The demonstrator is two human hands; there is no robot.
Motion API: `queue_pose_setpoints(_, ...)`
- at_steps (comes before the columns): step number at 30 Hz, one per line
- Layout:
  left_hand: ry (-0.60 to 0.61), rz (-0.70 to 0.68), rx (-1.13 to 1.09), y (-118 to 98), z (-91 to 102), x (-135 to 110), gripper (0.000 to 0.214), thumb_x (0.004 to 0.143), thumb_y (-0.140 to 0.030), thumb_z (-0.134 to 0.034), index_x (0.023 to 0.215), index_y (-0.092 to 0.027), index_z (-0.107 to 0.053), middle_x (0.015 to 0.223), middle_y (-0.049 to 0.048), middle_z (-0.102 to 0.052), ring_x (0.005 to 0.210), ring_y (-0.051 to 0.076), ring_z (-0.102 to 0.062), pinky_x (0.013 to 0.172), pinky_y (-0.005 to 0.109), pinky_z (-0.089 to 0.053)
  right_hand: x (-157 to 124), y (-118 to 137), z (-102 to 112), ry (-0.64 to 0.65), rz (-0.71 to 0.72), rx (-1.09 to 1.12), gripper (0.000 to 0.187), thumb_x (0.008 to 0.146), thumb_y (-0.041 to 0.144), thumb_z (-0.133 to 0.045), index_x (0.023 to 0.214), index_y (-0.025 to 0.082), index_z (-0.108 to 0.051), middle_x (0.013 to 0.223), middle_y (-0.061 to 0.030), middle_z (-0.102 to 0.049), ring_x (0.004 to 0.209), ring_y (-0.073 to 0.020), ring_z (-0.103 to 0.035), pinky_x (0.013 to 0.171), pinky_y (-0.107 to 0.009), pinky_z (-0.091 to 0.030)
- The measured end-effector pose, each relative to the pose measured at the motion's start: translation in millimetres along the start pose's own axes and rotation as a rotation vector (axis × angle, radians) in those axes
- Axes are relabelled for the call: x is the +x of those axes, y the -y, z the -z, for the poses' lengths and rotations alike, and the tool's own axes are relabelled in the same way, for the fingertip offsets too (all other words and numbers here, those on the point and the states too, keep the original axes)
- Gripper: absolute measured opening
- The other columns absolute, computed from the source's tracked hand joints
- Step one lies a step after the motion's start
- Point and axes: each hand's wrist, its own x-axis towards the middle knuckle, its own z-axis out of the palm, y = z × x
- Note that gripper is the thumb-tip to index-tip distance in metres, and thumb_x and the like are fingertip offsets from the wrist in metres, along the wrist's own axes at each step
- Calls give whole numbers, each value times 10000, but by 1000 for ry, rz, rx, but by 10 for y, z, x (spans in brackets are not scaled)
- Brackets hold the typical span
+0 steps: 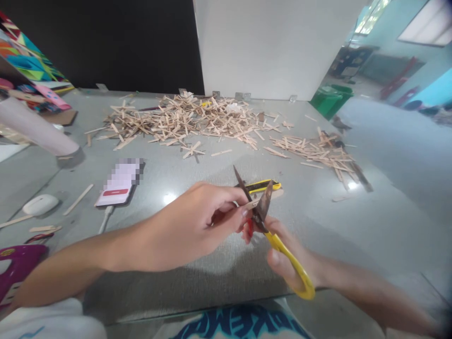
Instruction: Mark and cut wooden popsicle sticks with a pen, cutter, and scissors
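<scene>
Between the thumb and fingers of my left hand (208,216) is pinched a wooden craft stick (252,204). My right hand (293,256) grips a pair of scissors (287,254) with yellow handles, its thumb at one loop. The dark blades stand apart, with the craft stick lying between them near the pivot. Just behind the blades a yellow and black utility knife (264,185) rests on the table. Part of another pale stick (278,193) shows beside the knife. Some fingers of both hands are hidden behind the scissors and the left hand.
A big heap of craft sticks (183,122) spreads along the back of the grey table, with a smaller pile (318,150) to its right. A plugged-in phone (120,182), a white earbud case (40,204), a paper roll (38,125) and a purple object (21,263) are at left.
</scene>
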Motion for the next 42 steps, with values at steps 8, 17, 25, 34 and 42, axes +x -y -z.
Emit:
queue_pose_setpoints(8,-27,-86,107,52,-16,28,321,1115,-291,-571,913,-209,-806,701,-25,-734,562,105,-611,558,217,-419,36,45,-17,-22,-67,-6,465,1103,694,-572,1255,257,-614,1122,-107,-650,920,-247,-629,824,-409,-580)
queue_pose_setpoints(17,-7,-105,111,96,-25,90,365,1095,-282,-561,807,-197,-769,584,-26,-635,511,117,-543,531,228,-393,71,-124,-65,-66,-176,36,478,1093,681,-588,960,222,-606,861,-34,-548,766,-193,-492,645,-316,-416)
queue_pose_setpoints(25,2,-101,89,92,-34,116,363,1078,-278,-554,759,-213,-712,571,-39,-615,484,120,-516,518,238,-375,60,-181,-107,-106,-216,127,483,1072,674,-623,905,221,-592,863,-29,-533,770,-187,-461,656,-316,-389)
queue_pose_setpoints(34,-11,-101,124,101,-58,117,356,1103,-297,-535,829,-202,-740,577,-53,-584,478,101,-456,506,245,-302,39,-235,-104,-106,-206,160,440,1092,606,-636,888,218,-600,856,-26,-522,782,-187,-462,641,-316,-349)
queue_pose_setpoints(42,-77,-130,244,131,-118,88,345,1093,-244,-510,769,-196,-621,615,-54,-563,529,90,-441,541,231,-309,69,-245,-131,-137,-221,152,463,1089,609,-650,861,211,-586,793,-2,-510,722,-160,-426,625,-299,-354)
